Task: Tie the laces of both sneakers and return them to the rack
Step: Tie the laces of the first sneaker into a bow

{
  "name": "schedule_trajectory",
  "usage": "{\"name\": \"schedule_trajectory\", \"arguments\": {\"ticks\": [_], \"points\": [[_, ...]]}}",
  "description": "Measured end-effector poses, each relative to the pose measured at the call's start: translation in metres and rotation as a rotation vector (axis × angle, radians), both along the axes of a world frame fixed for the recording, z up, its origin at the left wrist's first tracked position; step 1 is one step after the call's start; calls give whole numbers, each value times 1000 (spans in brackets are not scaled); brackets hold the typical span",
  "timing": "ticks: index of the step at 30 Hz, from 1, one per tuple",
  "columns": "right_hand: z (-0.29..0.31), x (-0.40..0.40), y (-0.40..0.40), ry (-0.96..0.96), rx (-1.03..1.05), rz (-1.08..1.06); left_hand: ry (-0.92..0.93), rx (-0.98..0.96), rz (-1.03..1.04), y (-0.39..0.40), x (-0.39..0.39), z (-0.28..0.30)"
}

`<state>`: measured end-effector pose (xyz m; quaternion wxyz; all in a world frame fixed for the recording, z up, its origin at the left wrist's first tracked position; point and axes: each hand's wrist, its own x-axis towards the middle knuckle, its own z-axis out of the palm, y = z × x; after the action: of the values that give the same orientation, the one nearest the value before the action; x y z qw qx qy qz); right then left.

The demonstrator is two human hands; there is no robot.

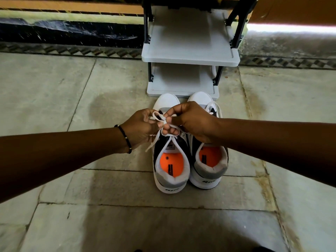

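Note:
Two white, grey and black sneakers with orange insoles stand side by side on the floor, heels toward me: the left sneaker (171,171) and the right sneaker (209,164). Both hands hover over the left sneaker's tongue. My left hand (140,128) pinches one side of its white lace (160,116), which forms a loop. My right hand (190,120) pinches the lace from the other side. A loose lace end hangs down the left side. The right sneaker's lace (217,106) lies loose over its toe.
A grey two-shelf shoe rack (189,59) with black posts stands right behind the sneakers' toes, with nothing on its shelves. Stone floor tiles (91,179) spread all around. A dark wall base runs along the back.

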<state>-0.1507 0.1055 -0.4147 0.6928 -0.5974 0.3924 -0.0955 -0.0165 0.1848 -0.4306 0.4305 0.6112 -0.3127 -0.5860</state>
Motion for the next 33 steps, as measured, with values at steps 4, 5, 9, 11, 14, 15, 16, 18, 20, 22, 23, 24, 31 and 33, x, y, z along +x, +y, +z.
{"name": "schedule_trajectory", "arguments": {"ticks": [4, 5, 9, 11, 14, 15, 16, 18, 20, 22, 23, 24, 31, 33], "points": [[-2, 2, -2, -23, 0, -2, 72, 26, 4, 0, -2, 1], [-3, 3, -2, -38, 16, -4, 96, 32, -6, -1, -1, 1], [-8, 1, -3, -91, 60, 5, 243, 54, -24, 0, 2, 1], [-8, -3, -6, -101, 66, 49, 230, 56, -49, 0, 4, 0], [-7, -7, -12, -114, 119, 102, 192, 58, -94, -1, 5, 0], [-7, -7, -13, -119, 136, 109, 192, 65, -111, -2, 6, 1], [-8, -7, -14, -125, 143, 115, 195, 75, -129, -2, 6, 2], [-8, -7, -14, -128, 115, 137, 229, 91, -146, -2, 7, 4], [-5, -8, -17, -132, 40, 183, 282, 100, -103, -1, 7, 4], [-1, -9, -19, -128, -58, 244, 300, 104, -34, 0, 6, 2], [0, -9, -20, -116, -98, 268, 285, 102, -20, 1, 6, 2], [2, -9, -20, -102, -131, 286, 264, 103, -21, 1, 7, 2], [9, -11, -17, -116, -302, 324, 256, 105, -59, 2, 9, 3], [8, -11, -18, -90, -316, 310, 241, 91, -44, 3, 9, 1]]}}
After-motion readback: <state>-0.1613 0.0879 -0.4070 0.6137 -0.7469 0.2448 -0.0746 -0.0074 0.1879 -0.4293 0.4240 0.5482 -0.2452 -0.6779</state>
